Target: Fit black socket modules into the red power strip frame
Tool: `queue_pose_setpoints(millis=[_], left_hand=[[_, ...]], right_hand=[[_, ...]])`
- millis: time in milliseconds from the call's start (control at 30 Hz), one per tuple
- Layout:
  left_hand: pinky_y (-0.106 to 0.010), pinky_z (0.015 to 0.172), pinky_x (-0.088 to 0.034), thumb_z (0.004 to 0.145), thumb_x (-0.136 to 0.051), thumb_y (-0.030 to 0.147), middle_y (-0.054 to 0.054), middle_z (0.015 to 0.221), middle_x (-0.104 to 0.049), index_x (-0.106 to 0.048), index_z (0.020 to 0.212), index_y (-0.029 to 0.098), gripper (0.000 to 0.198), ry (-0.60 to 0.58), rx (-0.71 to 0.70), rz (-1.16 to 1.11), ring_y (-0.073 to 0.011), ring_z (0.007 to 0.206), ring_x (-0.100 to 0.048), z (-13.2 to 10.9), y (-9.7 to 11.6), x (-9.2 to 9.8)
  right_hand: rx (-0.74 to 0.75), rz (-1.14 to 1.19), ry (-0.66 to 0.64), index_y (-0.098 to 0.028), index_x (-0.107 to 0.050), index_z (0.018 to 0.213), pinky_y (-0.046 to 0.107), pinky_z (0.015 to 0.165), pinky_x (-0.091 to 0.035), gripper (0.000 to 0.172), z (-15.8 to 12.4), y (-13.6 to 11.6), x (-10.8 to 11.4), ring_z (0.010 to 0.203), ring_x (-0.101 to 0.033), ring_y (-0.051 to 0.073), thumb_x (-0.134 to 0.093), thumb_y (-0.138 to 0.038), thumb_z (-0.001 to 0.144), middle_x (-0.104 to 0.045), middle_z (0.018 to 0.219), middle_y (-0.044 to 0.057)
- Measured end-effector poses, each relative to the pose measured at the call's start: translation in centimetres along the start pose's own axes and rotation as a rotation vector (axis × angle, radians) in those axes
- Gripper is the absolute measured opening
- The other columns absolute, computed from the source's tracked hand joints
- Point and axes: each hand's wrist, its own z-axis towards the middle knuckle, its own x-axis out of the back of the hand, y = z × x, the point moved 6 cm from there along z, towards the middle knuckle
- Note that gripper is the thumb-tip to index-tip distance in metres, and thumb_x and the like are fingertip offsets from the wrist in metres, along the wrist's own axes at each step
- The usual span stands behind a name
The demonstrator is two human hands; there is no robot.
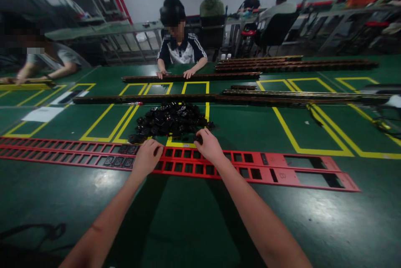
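Observation:
Two long red frames (184,167) with rows of square openings lie side by side across the green table. Several black square parts (118,161) sit in openings just left of my left hand (146,157), which rests over the frames with its fingers curled; what it may hold is hidden. My right hand (207,144) is above the frames' far edge, its fingers pinched on a small black part. Behind the frames, between and beyond my hands, lies a heap of black parts (171,119).
Long dark strips (144,98) lie across the table behind the heap, with more bundles (294,65) at the back right. White paper (43,114) is at the left. A person (181,50) opposite touches a strip; another person (59,57) works at the left.

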Motion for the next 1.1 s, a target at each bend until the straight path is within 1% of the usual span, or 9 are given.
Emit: queue_pose_setpoints(millis=[133, 333, 533, 633, 733, 800, 900, 1000, 1100], left_hand=[[-0.041, 0.091, -0.046, 0.098, -0.045, 0.029, -0.007, 0.093, -0.063, -0.063, 0.087, 0.020, 0.023, -0.009, 0.005, -0.002, -0.0244, 0.095, -0.056, 0.0, 0.1, 0.2], [-0.042, 0.091, -0.045, 0.098, -0.044, 0.030, -0.008, 0.093, -0.063, -0.061, 0.085, 0.020, 0.024, 0.001, -0.003, 0.015, -0.0252, 0.094, -0.056, 0.0, 0.2, 0.2], [-0.041, 0.089, -0.046, 0.099, -0.044, 0.029, -0.006, 0.092, -0.062, -0.059, 0.082, 0.022, 0.023, 0.009, -0.014, 0.070, -0.0245, 0.093, -0.055, 0.0, 0.0, -0.1], [-0.041, 0.087, -0.046, 0.099, -0.045, 0.027, -0.006, 0.091, -0.062, -0.058, 0.081, 0.022, 0.023, 0.004, -0.004, 0.094, -0.0247, 0.092, -0.054, 0.1, 0.1, 0.0], [-0.042, 0.085, -0.046, 0.100, -0.044, 0.027, -0.006, 0.091, -0.060, -0.057, 0.080, 0.022, 0.024, 0.000, -0.011, 0.118, -0.0253, 0.090, -0.053, 0.2, 0.4, 0.2], [-0.043, 0.084, -0.046, 0.101, -0.043, 0.027, -0.007, 0.090, -0.059, -0.057, 0.080, 0.022, 0.025, -0.006, -0.015, 0.130, -0.0256, 0.090, -0.052, 0.2, 0.7, 0.3], [-0.044, 0.083, -0.047, 0.102, -0.042, 0.028, -0.008, 0.092, -0.057, -0.058, 0.082, 0.021, 0.026, -0.014, 0.001, 0.151, -0.0267, 0.092, -0.053, 0.2, 0.8, 0.4], [-0.045, 0.082, -0.047, 0.101, -0.043, 0.024, -0.010, 0.095, -0.057, -0.060, 0.088, 0.021, 0.022, -0.034, 0.025, 0.158, -0.0285, 0.094, -0.054, 0.1, 0.7, 0.5], [-0.046, 0.083, -0.048, 0.100, -0.043, 0.022, -0.010, 0.097, -0.057, -0.060, 0.092, 0.020, 0.019, -0.056, 0.039, 0.137, -0.0296, 0.096, -0.054, 0.0, 0.6, 0.5]], right_hand=[[-0.005, 0.008, -0.006, -0.022, -0.056, 0.098, 0.033, 0.077, -0.049, 0.012, -0.1, 0.0, 0.1, 0.088, -0.062, 0.020, -0.062, -0.018, 0.089, -0.061, 0.107, 0.006], [0.008, 0.017, 0.001, -0.022, -0.054, 0.093, 0.038, 0.087, -0.049, 0.013, -0.2, 0.1, 0.3, 0.104, -0.059, 0.026, -0.066, -0.022, 0.087, -0.062, 0.102, 0.006], [-0.007, 0.039, -0.013, -0.022, -0.053, 0.095, 0.033, 0.080, -0.050, 0.015, -0.3, 0.3, 0.2, 0.093, -0.061, 0.021, -0.065, -0.019, 0.087, -0.061, 0.106, 0.005], [0.030, 0.020, -0.011, -0.022, -0.053, 0.096, 0.033, 0.079, -0.050, 0.014, -0.5, -0.1, 0.3, 0.092, -0.061, 0.021, -0.063, -0.017, 0.088, -0.061, 0.106, 0.006], [0.073, -0.003, -0.007, -0.022, -0.054, 0.097, 0.034, 0.082, -0.051, 0.013, -1.0, -1.2, 0.3, 0.097, -0.063, 0.022, -0.060, -0.015, 0.088, -0.061, 0.110, 0.008], [0.092, 0.013, -0.024, -0.022, -0.055, 0.096, 0.035, 0.085, -0.052, 0.013, -1.3, -2.7, -0.2, 0.101, -0.064, 0.023, -0.060, -0.014, 0.088, -0.062, 0.114, 0.009], [0.124, 0.059, -0.068, -0.023, -0.057, 0.099, 0.035, 0.087, -0.053, 0.014, -1.4, -5.4, -2.2, 0.102, -0.065, 0.022, -0.064, -0.017, 0.089, -0.064, 0.115, 0.008], [0.157, 0.089, -0.108, -0.023, -0.059, 0.110, 0.037, 0.090, -0.054, 0.025, -0.7, -7.7, -4.9, 0.105, -0.065, 0.023, -0.069, -0.020, 0.087, -0.066, 0.113, 0.007], [0.185, 0.080, -0.133, -0.022, -0.060, 0.118, 0.040, 0.094, -0.055, 0.033, 0.1, -8.6, -7.0, 0.110, -0.064, 0.025, -0.069, -0.019, 0.087, -0.066, 0.115, 0.008]])
